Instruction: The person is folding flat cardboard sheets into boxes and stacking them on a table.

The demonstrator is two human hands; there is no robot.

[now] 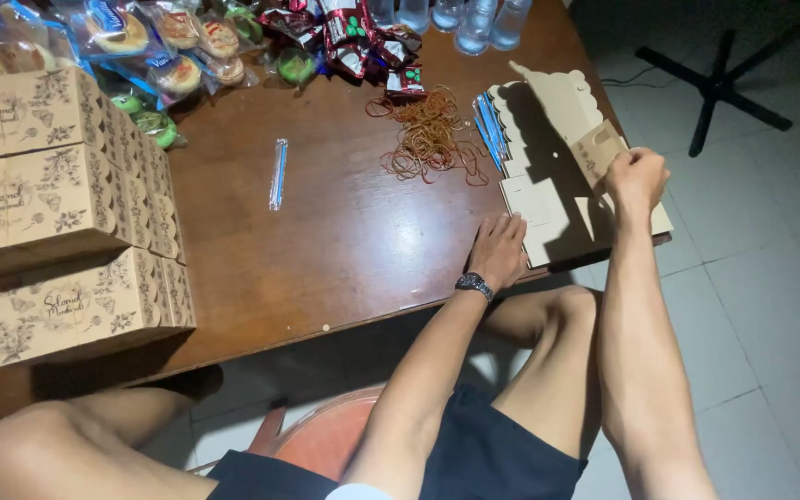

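A flat, unfolded cardboard box blank [548, 120] lies at the right end of the brown wooden table [344, 231], on a stack of similar blanks. My right hand [636, 176] is closed on a small flap of that blank and lifts it. My left hand [497, 248], with a dark wristwatch, rests fingers-down on the table edge against the lower part of the blank [534, 208].
Three folded printed cardboard boxes [57, 204] are stacked at the left. Wrapped snacks [178, 46], a pile of rubber bands [428, 134], blue wrapped straws [278, 173], and water cups [474, 18] sit on the table. A black stand base [719, 83] is on the tiled floor.
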